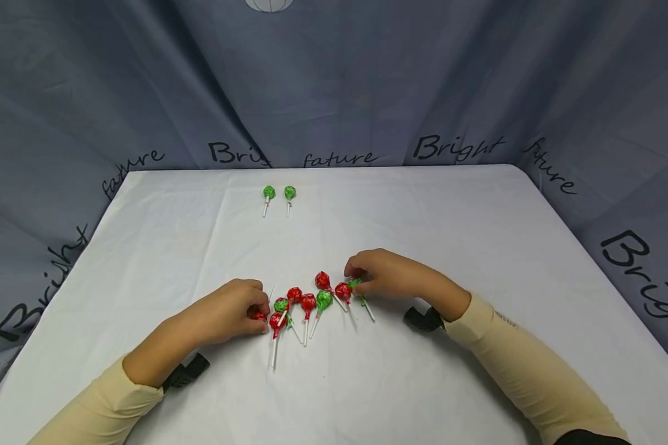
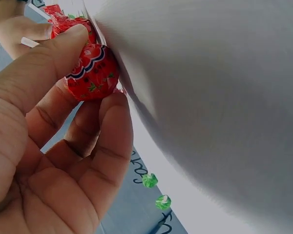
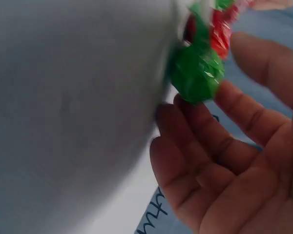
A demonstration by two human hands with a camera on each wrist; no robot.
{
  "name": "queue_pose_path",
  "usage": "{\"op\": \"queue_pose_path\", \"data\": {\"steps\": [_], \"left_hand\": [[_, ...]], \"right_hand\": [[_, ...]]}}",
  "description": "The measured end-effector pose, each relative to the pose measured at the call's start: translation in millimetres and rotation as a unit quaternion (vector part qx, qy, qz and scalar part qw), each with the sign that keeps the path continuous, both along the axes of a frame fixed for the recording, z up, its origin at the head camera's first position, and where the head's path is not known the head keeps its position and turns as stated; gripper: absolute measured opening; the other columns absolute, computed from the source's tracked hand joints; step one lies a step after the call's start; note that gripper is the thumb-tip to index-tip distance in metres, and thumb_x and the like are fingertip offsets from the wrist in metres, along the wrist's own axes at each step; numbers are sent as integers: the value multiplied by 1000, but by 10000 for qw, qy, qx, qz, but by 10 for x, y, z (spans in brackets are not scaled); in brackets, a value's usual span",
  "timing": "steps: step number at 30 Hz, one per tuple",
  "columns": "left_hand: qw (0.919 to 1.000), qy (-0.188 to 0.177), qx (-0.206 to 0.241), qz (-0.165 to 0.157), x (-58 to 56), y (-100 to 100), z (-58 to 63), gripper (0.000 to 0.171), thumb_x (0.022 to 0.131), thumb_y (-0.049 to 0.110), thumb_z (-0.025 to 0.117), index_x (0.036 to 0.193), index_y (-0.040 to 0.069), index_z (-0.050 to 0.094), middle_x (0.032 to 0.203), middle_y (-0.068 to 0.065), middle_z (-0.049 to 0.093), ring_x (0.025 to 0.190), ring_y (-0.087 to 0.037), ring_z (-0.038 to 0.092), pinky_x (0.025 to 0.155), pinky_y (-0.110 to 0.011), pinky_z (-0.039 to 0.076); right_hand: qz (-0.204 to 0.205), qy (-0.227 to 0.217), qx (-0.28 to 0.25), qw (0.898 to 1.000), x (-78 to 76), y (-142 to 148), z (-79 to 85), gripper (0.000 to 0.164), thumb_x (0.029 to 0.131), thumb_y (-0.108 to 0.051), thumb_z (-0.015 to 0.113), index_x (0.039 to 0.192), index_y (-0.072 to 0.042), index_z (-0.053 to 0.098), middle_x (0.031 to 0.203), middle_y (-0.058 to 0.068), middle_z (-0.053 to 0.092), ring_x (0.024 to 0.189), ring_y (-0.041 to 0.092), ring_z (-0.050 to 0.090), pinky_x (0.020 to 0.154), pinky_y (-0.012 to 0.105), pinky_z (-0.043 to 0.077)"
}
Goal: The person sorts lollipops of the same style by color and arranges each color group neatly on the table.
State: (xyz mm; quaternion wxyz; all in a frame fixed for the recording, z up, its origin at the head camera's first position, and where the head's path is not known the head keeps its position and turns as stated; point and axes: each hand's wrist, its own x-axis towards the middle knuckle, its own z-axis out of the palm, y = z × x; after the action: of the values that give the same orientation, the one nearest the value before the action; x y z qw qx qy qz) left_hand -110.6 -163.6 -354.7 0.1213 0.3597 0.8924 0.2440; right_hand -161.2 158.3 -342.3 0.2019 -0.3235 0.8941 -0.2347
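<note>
My left hand [image 1: 231,312] pinches a red-wrapped lollipop [image 2: 95,73] between thumb and fingers at the left end of a loose cluster. Over at the right end, my right hand [image 1: 392,275] reaches a green-wrapped lollipop [image 3: 198,73]. Its fingertips touch or nearly touch the candy, while the thumb stands apart from it. Between the hands lie several more lollipops, among them a red one [image 1: 277,320] beside the left hand, a green one [image 1: 324,300] mid-cluster and a red one [image 1: 342,290] close to the right hand. Their white sticks mostly point toward me.
Two green lollipops [image 1: 269,191] [image 1: 290,192] lie side by side near the far edge of the white-covered table [image 1: 451,216]. A grey-blue curtain [image 1: 334,80] with black lettering hangs behind and along both sides.
</note>
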Motion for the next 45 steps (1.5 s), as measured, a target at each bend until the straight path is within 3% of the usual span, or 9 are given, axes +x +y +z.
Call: {"op": "queue_pose_path", "data": {"steps": [5,12,23,35,45], "left_hand": [[9998,121,-161,15,6,15,17,23,77,10,83,75,20,64,72,9,45,66,-5,41,63,-25,39],[9990,261,-347,62,31,15,12,21,78,12,83,77,21,64,75,11,46,67,-5,42,65,-25,40],[9996,44,-127,251,38,-68,17,18,79,12,83,86,19,68,82,12,53,72,-9,50,69,-28,44],[9983,117,348,449,-45,-148,124,15,83,4,77,94,12,71,88,9,59,77,-11,55,70,-27,49],[9961,437,364,674,-153,-187,193,17,85,6,75,101,10,74,93,8,60,82,-13,58,73,-32,51]], "right_hand": [[44,265,76,9996,42,-21,-41,8,92,-9,70,96,-13,65,92,-6,60,84,13,54,77,30,47],[-4,359,191,9992,71,-44,-33,12,90,-8,72,95,-13,63,91,-6,59,84,14,53,76,30,46],[67,328,266,9991,68,-54,-31,11,91,-7,71,96,-10,62,92,-3,58,82,14,53,75,30,46],[124,302,196,9993,37,-34,-25,10,91,-6,70,95,-10,61,90,-2,57,81,15,51,74,30,45],[87,216,159,9996,48,-44,-42,10,92,-5,69,95,-9,61,89,-2,57,81,15,51,73,30,45]]}}
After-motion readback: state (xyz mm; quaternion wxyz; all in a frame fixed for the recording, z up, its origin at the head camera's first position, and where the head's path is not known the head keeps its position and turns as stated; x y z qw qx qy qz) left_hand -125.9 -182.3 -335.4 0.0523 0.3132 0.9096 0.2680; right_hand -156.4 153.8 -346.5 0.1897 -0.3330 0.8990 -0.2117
